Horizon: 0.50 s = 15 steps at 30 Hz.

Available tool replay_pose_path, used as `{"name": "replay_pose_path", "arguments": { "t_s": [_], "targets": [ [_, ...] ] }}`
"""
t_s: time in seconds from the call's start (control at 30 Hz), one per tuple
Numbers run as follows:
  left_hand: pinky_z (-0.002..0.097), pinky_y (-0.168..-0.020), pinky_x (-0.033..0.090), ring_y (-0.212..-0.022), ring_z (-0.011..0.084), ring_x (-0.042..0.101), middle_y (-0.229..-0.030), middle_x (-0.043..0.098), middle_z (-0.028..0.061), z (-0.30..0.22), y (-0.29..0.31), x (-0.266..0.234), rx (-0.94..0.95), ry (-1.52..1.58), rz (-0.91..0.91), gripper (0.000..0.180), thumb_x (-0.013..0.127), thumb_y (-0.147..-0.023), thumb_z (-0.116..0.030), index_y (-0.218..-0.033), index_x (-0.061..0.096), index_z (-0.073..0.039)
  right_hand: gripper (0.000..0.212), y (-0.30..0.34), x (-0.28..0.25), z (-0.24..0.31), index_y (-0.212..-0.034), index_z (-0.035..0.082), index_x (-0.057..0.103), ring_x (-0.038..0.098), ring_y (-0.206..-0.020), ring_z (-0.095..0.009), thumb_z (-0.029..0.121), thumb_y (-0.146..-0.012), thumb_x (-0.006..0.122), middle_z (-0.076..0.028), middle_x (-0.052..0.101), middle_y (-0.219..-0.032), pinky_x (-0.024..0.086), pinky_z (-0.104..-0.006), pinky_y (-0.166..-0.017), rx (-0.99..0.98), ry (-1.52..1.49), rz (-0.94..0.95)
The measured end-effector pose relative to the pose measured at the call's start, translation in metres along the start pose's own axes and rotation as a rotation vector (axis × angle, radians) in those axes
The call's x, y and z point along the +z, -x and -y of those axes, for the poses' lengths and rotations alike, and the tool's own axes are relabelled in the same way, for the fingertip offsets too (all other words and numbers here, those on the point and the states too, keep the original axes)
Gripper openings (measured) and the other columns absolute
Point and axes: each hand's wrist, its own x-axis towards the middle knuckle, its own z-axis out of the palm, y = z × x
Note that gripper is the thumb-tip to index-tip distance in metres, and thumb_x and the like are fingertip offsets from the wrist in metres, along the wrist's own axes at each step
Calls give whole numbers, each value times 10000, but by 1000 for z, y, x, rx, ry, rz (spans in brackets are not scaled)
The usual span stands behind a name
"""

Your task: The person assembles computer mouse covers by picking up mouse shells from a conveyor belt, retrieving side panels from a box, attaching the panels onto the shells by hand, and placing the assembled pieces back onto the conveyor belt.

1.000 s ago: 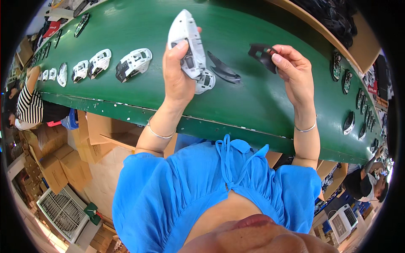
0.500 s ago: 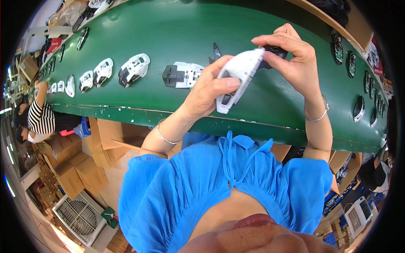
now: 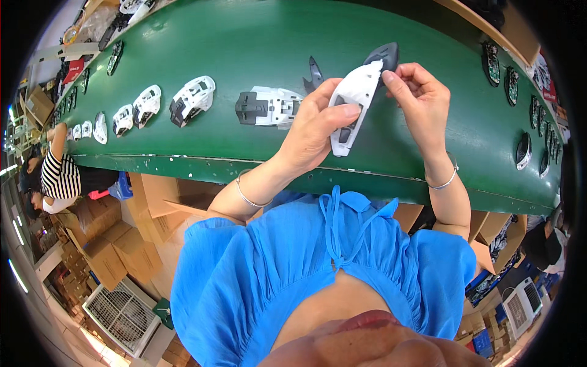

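White plastic shell (image 3: 353, 105), long and tapered, held up over the green conveyor belt (image 3: 244, 43), just short of the belt's near edge. Clamped by the left hand (image 3: 315, 125), fingers wrapped over its lower half, thumb across the face. Pinched at its upper tip by the right hand (image 3: 419, 101), fingertips closed on a dark grey part (image 3: 385, 55) meeting the shell there; whether seated or only touching, hard to tell from this angle.

Just behind the shell, lying flat on the belt: a white and dark chassis piece (image 3: 269, 105) and a thin dark strip (image 3: 315, 74). Further left of the shell along the belt, a spaced row of similar white housings (image 3: 192, 99), shrinking toward the far left end. Bare green surface behind the shell, wide and open up to the belt's far edge. To the right of the shell, past the right hand, another open stretch, then small dark circuit boards (image 3: 524, 150) lined up along the right curve.

Below the shell, under the belt's near rim, open cardboard boxes (image 3: 156, 202), contents not visible. Far left of the shell, beside the belt's edge, another person in a striped top (image 3: 58, 174). Lower left, a white fan grille (image 3: 122, 315) on the floor among stacked cartons.
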Motion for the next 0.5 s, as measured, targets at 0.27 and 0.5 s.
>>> {"name": "replay_pose_path", "arguments": {
  "t_s": [0.27, 0.5],
  "targets": [
    [342, -717, 517, -854, 179, 581, -1030, 565, 111, -2, -8, -11, 64, -164, -116, 417, 482, -887, -328, -1154, 460, -8, 82, 4, -29, 30, -772, 2, 557, 523, -507, -69, 47, -815, 611, -31, 581, -630, 406, -197, -452, 74, -407, -51],
    [273, -720, 465, -872, 116, 551, -1010, 571, 55, 5, -17, -11, 54, -102, -172, 554, 334, -921, -520, -1224, 414, -63, 124, 8, 10, 36, -735, 1, 524, 492, -477, -35, 18, -793, 633, 3, 515, -597, 384, -164, -414, 46, -135, 210]
  ]
}}
